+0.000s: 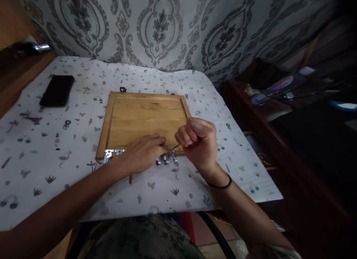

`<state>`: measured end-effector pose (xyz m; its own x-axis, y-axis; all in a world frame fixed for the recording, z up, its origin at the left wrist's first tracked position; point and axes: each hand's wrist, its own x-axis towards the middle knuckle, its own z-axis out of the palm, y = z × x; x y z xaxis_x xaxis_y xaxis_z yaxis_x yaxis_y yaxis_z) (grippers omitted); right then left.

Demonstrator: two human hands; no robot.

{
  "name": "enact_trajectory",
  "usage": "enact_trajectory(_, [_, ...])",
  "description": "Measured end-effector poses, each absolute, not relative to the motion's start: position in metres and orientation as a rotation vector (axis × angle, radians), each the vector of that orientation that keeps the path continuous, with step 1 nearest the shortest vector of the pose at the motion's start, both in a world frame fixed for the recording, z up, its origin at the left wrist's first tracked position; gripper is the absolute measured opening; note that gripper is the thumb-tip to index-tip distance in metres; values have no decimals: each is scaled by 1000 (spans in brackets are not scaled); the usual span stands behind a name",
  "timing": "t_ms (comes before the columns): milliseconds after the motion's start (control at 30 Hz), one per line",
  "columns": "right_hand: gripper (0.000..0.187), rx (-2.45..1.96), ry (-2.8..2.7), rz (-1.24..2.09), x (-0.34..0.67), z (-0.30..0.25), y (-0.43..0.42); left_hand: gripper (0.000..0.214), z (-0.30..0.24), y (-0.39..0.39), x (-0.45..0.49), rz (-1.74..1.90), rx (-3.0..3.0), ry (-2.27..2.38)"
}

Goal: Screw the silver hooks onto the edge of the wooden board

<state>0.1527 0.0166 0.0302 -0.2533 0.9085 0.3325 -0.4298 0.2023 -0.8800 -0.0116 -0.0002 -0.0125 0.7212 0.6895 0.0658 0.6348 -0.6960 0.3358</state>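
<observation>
A framed wooden panel, like a small cabinet door, lies flat on the table with metal hinges along its near edge. My left hand rests over that edge, its fingers bent together against the hinge at the right; the thumb is hidden. In a fist, my right hand grips a screwdriver, whose thin shaft slants down to the same hinge. The fist covers its handle. Another hinge piece shows at the panel's near left corner, partly behind my left forearm.
A black phone lies at the table's left. The table has a white printed cover. Behind it hangs a patterned curtain. Dark furniture with a plastic bottle stands on the right, and wooden furniture on the left.
</observation>
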Motion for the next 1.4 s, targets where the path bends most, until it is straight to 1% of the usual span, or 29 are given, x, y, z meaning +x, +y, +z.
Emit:
enact_trajectory(100, [53, -604, -1101, 1094, 143, 27, 3, 24, -15, 0, -13, 323, 2654, 1025])
enact_trajectory(167, [52, -645, -1062, 1021, 142, 27, 2, 25, -17, 0, -13, 341, 2661, 1026])
enact_trajectory(200, [53, -665, -1068, 1037, 143, 27, 3, 25, -17, 0, -13, 342, 2662, 1031])
enact_trajectory(300, [51, -686, -1166, 1251, 154, 30, 13, 26, -16, 0, -14, 335, 2663, 1024])
enact_trajectory(367, [47, -641, -1263, 1412, 163, 31, 21, 26, -14, 0, -14, 322, 2657, 1011])
enact_trajectory(433, [41, -585, -1339, 1505, 171, 32, 27, 24, -14, 0, -14, 311, 2655, 1008])
enact_trajectory(567, [36, -461, -1448, 1590, 180, 31, 35, 21, -16, 1, -14, 316, 2647, 1014])
enact_trajectory(733, [36, -329, -1523, 1637, 183, 33, 43, 19, -17, 1, -13, 332, 2640, 1021])
enact_trajectory(867, [24, -162, -1489, 1812, 179, 35, 47, 21, -15, 1, -13, 314, 2635, 1007])
enact_trajectory(967, [20, -148, -1450, 1871, 176, 35, 45, 21, -13, 2, -13, 288, 2634, 1008])
enact_trajectory(1067, [19, -248, -1411, 1787, 174, 35, 40, 19, -13, 2, -13, 302, 2638, 998])
enact_trajectory(1167, [21, -388, -1372, 1631, 172, 36, 33, 19, -13, 2, -12, 307, 2645, 1000])
enact_trajectory(1400, [40, -760, -1152, 1134, 148, 32, 6, 21, -13, 0, -13, 337, 2608, 1018])
